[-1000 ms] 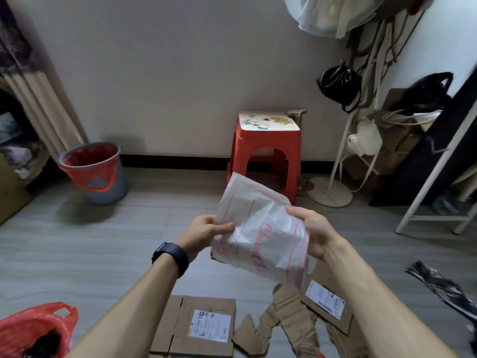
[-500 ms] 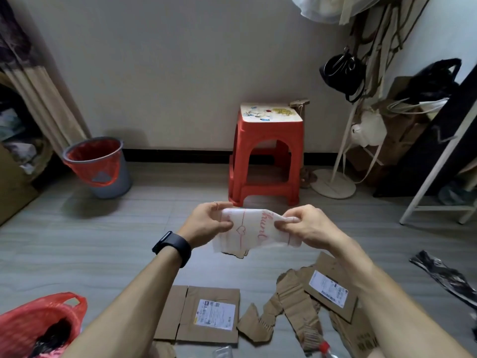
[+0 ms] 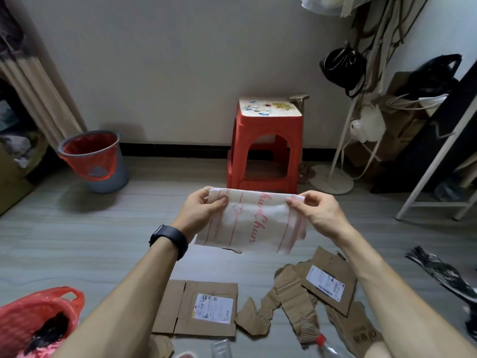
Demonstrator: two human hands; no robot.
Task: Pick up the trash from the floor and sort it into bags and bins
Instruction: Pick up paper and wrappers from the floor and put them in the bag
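While both arms reach forward, a white plastic bag with red print (image 3: 253,223) hangs at the centre of the view, clear of the floor and stretched flat by its top edge.

Left hand (image 3: 200,213): gripping the bag's upper corner at nine o'clock, thumb on the near face, fingers curled behind. A black wristband (image 3: 170,240) sits on that wrist.

Right hand (image 3: 317,213): pinching the opposite upper corner at three o'clock between thumb and forefinger.

Floor, noted from the held bag:
- Six o'clock: a flattened cardboard piece with a white label (image 3: 201,308).
- Five o'clock: torn cardboard strips (image 3: 291,301), touching a second labelled cardboard piece (image 3: 330,280).
- Bottom edge: a clear bottle with a red cap (image 3: 322,343), only partly in view.
- Four o'clock: a crumpled black plastic strip (image 3: 444,272).
- Eight o'clock: a red plastic bag (image 3: 38,321), open, with dark contents.
- Ten o'clock: a grey bin with a red liner (image 3: 95,158), near the wall.
- Twelve o'clock: a red stool (image 3: 268,143) against the wall.
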